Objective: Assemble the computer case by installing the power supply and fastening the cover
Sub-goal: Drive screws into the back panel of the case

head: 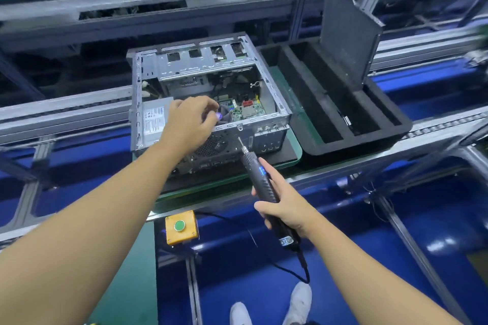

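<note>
Right hand (pixel 285 210) gripped screwdriver (pixel 261 179), tip near open case (pixel 266 137) rear; left hand (pixel 188 124) curled over its rim, grasp unclear.

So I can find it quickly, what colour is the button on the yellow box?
Green button on the yellow box; head view shows it.
</note>
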The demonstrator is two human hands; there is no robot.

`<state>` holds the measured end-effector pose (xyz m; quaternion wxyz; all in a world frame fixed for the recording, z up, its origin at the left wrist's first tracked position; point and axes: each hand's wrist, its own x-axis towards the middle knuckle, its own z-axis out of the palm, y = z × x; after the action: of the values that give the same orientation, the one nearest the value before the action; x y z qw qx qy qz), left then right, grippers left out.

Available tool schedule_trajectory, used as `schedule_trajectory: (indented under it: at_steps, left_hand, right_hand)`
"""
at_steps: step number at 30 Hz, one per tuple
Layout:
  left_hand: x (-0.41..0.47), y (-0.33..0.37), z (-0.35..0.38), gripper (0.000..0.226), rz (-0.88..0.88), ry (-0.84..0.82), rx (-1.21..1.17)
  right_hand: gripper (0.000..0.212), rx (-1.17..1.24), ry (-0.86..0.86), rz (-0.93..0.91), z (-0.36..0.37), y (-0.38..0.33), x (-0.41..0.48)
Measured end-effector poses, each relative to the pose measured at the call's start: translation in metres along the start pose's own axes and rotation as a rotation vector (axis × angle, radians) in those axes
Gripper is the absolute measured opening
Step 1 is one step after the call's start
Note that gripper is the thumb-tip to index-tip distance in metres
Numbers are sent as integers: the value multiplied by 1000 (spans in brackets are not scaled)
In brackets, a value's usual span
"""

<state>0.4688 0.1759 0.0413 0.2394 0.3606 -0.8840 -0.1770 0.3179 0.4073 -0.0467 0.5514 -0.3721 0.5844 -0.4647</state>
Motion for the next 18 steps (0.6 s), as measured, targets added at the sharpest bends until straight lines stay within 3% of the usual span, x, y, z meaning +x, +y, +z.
schedule_trajectory:
  at_steps: [4,8,11,15,18]
  left_hand:
    - [30,52,24,26,-88,-23,-137]
    - [66,99,52,51,-115,-74,-110]
    - [103,127,79,57,-105,-130,-69]
    - [160,159,132,39,-123,-253,49]
    - [193,172,176,18,-153,-435,119]
  right_hand:
    - [90,66,24,-52,-46,-18,0]
    - [67,153,32,-140,-106,-35,8]
    - [65,208,54,-188,-158,-44,23]
    - [71,309,70,-181,-228,-47,47]
    - [72,317,81,-143,-271,-46,63]
